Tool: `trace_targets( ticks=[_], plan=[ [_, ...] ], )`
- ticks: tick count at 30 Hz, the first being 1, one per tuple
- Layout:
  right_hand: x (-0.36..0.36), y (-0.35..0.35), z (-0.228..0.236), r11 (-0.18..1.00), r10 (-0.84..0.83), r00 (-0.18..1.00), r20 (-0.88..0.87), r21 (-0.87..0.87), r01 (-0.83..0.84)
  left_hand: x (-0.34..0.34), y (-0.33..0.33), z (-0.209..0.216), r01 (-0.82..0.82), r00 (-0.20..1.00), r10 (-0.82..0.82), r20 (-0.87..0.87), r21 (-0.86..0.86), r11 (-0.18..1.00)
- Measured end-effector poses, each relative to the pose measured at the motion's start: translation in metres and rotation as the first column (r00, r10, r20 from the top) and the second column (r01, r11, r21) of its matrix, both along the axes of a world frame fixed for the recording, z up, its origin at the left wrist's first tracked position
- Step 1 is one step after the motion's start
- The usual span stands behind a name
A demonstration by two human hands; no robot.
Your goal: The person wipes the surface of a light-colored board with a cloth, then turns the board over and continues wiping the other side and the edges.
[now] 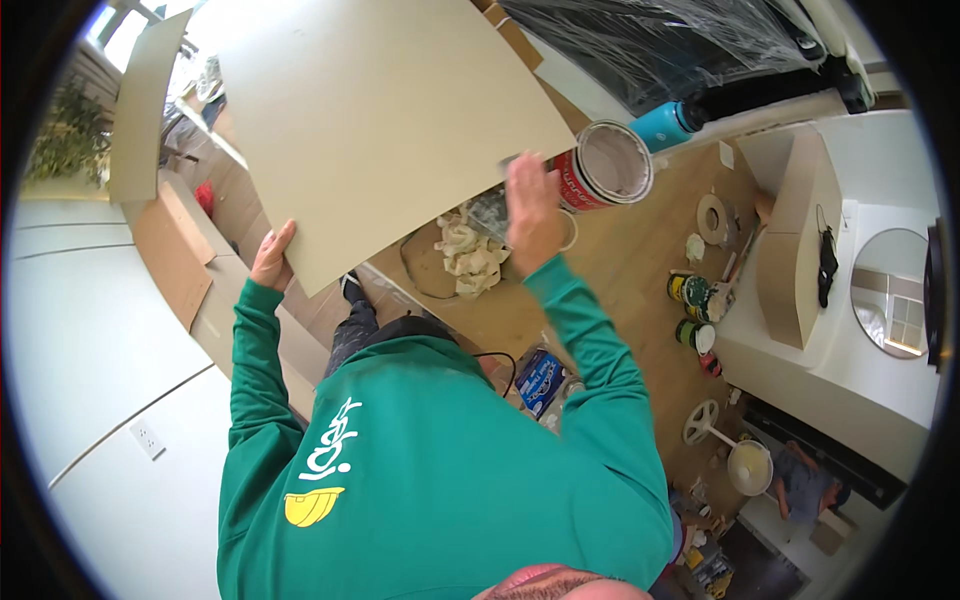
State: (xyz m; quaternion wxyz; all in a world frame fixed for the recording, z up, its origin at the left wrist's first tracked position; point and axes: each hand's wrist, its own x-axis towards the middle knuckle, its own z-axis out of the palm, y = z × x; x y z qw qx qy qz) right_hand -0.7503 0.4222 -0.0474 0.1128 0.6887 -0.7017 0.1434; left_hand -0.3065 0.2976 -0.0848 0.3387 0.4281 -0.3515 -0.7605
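A large flat beige panel (390, 120) lies in front of me, its near edge tilted across the view. My left hand (272, 257) is closed on the panel's near left corner, thumb on top, the other fingers mostly hidden beneath. At the panel's near right edge is my right hand (533, 210), slightly smeared by motion, with its fingers pressed together. A small dark grey piece shows beside those fingertips, too unclear to name. Close to this hand stands an open paint can (580, 185) with a red label and pale contents. Crumpled cream cloth or paper (470, 255) lies below the panel's edge.
A blue bottle (660, 127) stands beyond the paint can. Several smaller cans (690, 290) sit on the floor to the right, near a white pedestal fan (748, 466). Another person (805, 485) is at the lower right. Plastic sheeting (650, 50) covers something dark at the back.
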Motion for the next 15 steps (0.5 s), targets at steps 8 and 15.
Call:
trace_targets(
  ticks=[8,15],
  plan=[
    [0.125,0.074,0.006,0.931,0.359,0.772,0.525,-0.14,-0.338,-0.005,0.007,0.004,-0.036,0.999,0.036,0.004,0.036,0.999],
    [-0.002,0.129,-0.072,0.937,-0.273,0.784,0.557,-0.029,0.347,0.0,0.009,-0.006,-0.062,0.998,0.062,-0.001,0.008,0.998]
  ],
)
